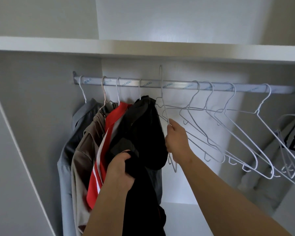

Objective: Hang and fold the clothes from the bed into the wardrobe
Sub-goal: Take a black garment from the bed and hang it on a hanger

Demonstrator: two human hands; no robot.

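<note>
**Wardrobe interior: hanging rail, contents and hands**

1. Wardrobe (41, 99): pale grey inside. A white shelf (143, 48) is fitted across the top, and a metal rail (177, 85) with printed lettering is mounted just beneath it.

2. Left end of the rail: four garments are hung on wire hangers and packed close together. From the left end these are a grey shirt (80, 120), a taupe shirt (87, 142), a red garment (109, 126) with white stripes, and a black garment (143, 120).

3. Left grip (119, 169): clamped on a bunch of black cloth (143, 193), which is held low in front of the hung garments. It cannot be told whether this cloth is part of the hung black garment.

4. Right grip (175, 138): closed on a white wire hanger (162, 99). The wire is pinched between thumb and fingertips just beside the black garment. The hanger is seen nearly edge-on and carries nothing. Its hook is raised above the rail near the rail's middle.

5. Middle to right of the rail: four empty hangers (228, 126) of white wire are hung in a row and slanted toward the right.

6. Right end of the rail: further wire hangers are grouped there, with a white garment (293, 142) bearing dark lettering, partly cut off at the frame edge.
</note>
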